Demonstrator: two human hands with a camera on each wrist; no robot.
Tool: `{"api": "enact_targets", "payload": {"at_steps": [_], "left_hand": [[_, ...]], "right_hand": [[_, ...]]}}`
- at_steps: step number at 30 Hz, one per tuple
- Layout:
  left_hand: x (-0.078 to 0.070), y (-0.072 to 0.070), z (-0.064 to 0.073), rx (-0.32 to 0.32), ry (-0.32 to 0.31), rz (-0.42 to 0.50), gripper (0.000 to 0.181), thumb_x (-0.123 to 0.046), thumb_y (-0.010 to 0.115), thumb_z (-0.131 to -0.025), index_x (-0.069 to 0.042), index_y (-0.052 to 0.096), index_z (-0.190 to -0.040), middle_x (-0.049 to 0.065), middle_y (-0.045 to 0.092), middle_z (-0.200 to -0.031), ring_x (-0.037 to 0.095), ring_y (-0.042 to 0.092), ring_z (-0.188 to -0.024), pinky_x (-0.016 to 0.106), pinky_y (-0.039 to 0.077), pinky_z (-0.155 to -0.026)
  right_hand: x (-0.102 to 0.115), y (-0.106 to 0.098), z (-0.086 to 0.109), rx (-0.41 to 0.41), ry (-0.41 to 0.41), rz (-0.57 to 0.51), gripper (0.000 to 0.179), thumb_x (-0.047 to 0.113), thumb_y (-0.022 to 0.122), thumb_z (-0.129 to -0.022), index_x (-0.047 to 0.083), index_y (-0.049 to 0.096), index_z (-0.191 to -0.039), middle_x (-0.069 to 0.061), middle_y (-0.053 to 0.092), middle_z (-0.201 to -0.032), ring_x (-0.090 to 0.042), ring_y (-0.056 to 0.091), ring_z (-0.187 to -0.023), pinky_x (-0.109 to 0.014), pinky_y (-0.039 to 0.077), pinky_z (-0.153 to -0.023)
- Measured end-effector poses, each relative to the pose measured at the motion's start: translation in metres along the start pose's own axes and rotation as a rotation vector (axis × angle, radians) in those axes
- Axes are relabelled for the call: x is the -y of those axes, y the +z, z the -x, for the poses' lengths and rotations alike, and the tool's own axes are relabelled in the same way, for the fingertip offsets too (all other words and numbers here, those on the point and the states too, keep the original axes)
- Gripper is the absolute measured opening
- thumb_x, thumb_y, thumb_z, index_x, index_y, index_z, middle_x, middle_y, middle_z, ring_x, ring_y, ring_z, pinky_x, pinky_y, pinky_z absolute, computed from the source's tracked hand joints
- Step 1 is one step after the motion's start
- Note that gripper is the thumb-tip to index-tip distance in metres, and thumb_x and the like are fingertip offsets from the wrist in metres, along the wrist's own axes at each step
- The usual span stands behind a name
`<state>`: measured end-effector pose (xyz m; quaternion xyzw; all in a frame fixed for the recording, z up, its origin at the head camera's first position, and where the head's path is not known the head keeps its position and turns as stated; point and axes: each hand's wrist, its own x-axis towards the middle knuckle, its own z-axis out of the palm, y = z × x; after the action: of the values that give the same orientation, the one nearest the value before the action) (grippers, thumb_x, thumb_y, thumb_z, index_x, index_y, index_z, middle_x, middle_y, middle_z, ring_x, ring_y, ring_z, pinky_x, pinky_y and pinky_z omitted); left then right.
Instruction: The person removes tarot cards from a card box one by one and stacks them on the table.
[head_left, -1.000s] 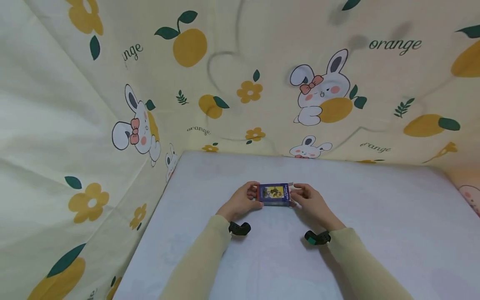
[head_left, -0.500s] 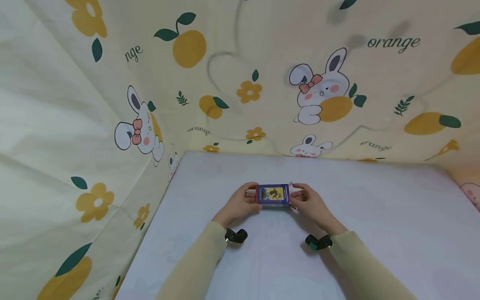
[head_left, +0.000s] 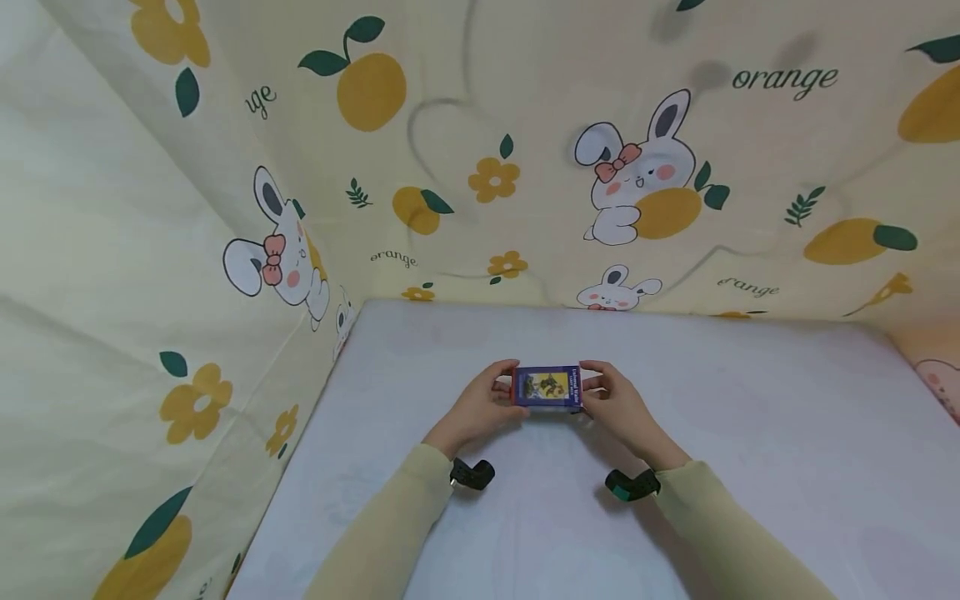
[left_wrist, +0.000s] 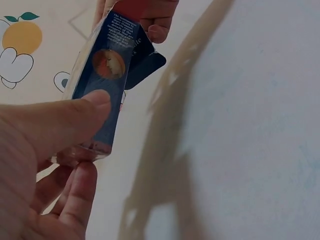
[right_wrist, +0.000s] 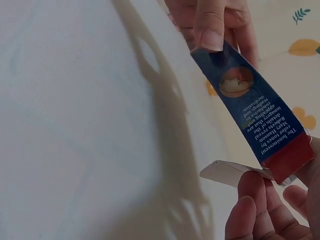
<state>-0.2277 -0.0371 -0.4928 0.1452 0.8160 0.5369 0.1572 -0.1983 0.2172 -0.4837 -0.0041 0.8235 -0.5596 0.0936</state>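
Note:
A small blue-and-purple card box [head_left: 547,387] with a yellow picture on its front is held between both hands above the white table. My left hand [head_left: 480,404] grips its left end, and the left wrist view shows the thumb [left_wrist: 97,102] laid along the blue printed side. At the right end is my right hand [head_left: 618,404], holding the box by its far and near corners. In the right wrist view, a flap [right_wrist: 232,172] sticks out from the red end of the box, touching the right fingers [right_wrist: 252,187]. The inside of the box is hidden.
The white table [head_left: 525,517] spreads around the hands. Behind it and at the left hangs a cream cloth [head_left: 450,92] printed with rabbits and oranges. A black band [head_left: 472,474] with a camera is on each wrist.
The pale flap seen at the box's right end earlier no longer shows in the head view. My right fingers have moved in closer around that end. My left hand keeps its grip.

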Motion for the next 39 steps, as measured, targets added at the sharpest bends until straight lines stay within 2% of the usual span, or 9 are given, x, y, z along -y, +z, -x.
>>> {"api": "enact_targets", "payload": {"at_steps": [9,12,21,29,39], "left_hand": [[-0.003,0.0,0.0,-0.028,0.026,-0.032,0.08,-0.016,0.085,-0.075,-0.026,0.044,-0.143,-0.004,0.047,-0.134,0.01,0.058,-0.103,0.029,0.048,-0.09],[-0.004,-0.001,0.0,-0.027,0.035,-0.031,0.079,-0.014,0.085,-0.075,-0.024,0.044,-0.142,-0.002,0.047,-0.133,0.011,0.058,-0.102,0.028,0.049,-0.089],[-0.008,-0.004,0.002,-0.031,0.048,-0.016,0.077,-0.011,0.084,-0.076,-0.019,0.044,-0.142,0.0,0.047,-0.133,0.013,0.058,-0.101,0.028,0.05,-0.087],[-0.006,-0.004,0.0,-0.034,0.04,-0.022,0.078,-0.013,0.084,-0.076,-0.02,0.044,-0.143,-0.001,0.048,-0.132,0.012,0.058,-0.1,0.029,0.05,-0.087],[-0.004,-0.004,0.001,-0.041,0.026,-0.039,0.078,-0.015,0.084,-0.076,-0.02,0.044,-0.143,-0.002,0.048,-0.133,0.012,0.058,-0.101,0.03,0.05,-0.087]], "right_hand": [[-0.003,0.0,0.0,-0.021,-0.009,-0.001,0.046,0.01,0.061,-0.094,0.006,0.045,-0.136,-0.017,0.055,-0.116,-0.026,0.058,-0.096,-0.038,0.055,-0.075],[-0.004,0.001,-0.001,-0.035,-0.026,-0.004,0.04,0.009,0.061,-0.093,0.001,0.049,-0.13,-0.018,0.057,-0.114,-0.025,0.059,-0.093,-0.038,0.056,-0.074],[0.001,0.001,-0.002,-0.08,0.013,-0.015,0.027,0.007,0.06,-0.09,-0.003,0.054,-0.115,-0.016,0.058,-0.1,-0.021,0.059,-0.084,-0.035,0.056,-0.072],[0.001,0.0,-0.001,-0.063,0.036,-0.079,0.026,0.007,0.059,-0.093,-0.005,0.051,-0.115,-0.016,0.058,-0.098,-0.02,0.06,-0.085,-0.037,0.056,-0.079],[0.006,-0.001,0.001,-0.053,0.048,-0.138,0.032,0.011,0.059,-0.096,-0.006,0.049,-0.121,-0.018,0.056,-0.103,-0.02,0.062,-0.088,-0.04,0.054,-0.084]]}}
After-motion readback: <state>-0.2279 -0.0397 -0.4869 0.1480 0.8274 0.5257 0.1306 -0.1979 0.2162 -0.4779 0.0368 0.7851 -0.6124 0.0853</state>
